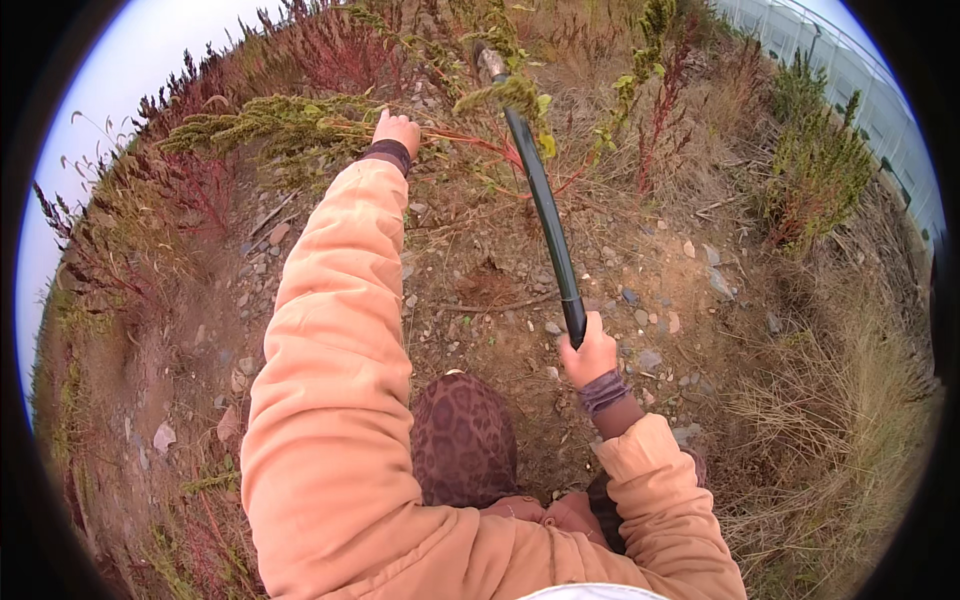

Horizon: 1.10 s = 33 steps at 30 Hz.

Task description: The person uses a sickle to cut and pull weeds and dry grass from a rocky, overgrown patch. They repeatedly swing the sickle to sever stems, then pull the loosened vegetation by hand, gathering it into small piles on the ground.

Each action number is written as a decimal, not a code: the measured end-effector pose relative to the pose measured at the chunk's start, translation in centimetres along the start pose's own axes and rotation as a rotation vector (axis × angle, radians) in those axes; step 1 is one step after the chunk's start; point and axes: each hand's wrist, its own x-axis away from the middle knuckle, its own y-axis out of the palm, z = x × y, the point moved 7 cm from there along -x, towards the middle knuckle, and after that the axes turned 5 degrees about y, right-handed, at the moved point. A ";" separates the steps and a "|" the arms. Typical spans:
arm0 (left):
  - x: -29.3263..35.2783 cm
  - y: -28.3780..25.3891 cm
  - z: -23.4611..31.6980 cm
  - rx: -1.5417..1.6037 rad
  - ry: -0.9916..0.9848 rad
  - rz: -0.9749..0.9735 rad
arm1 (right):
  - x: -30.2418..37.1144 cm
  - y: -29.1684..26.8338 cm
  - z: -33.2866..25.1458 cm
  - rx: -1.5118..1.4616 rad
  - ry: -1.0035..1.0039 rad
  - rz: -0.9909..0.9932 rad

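My left hand (398, 132) reaches far forward, its fingers closed round the reddish stems of a tall weed (285, 122). The plant's green, seed-heavy tops lean out to the left of that hand. In my right hand (590, 355), lower and to the right, is the end of a long-handled tool (548, 215). Its smooth dark handle points away from me, crossing close to the red stems. The tool's greyish far end (490, 62) is partly covered by leaves, so its exact kind cannot be made out.
Stony brown soil (470, 250) with scattered rocks lies in front of me. Red and green weeds (350, 55) stand at the back and left. Dry grass (820, 420) and a green bush (815, 150) are on the right, before a pale greenhouse-like structure (880, 90). My patterned knee (465, 440) shows below.
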 end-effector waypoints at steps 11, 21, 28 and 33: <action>1.7 4.2 -1.3 0.081 -0.043 0.055 | -2.5 -11.6 -2.7 -0.779 0.016 0.326; 2.9 5.6 -1.9 0.006 0.019 0.152 | -4.2 -0.3 11.9 -0.960 0.673 0.112; 3.6 10.0 -3.6 0.022 0.033 0.184 | -2.1 11.6 17.4 -0.936 0.922 -0.214; 6.4 16.3 -5.0 0.216 -0.227 -0.057 | -4.7 13.4 19.7 -1.064 0.941 -0.184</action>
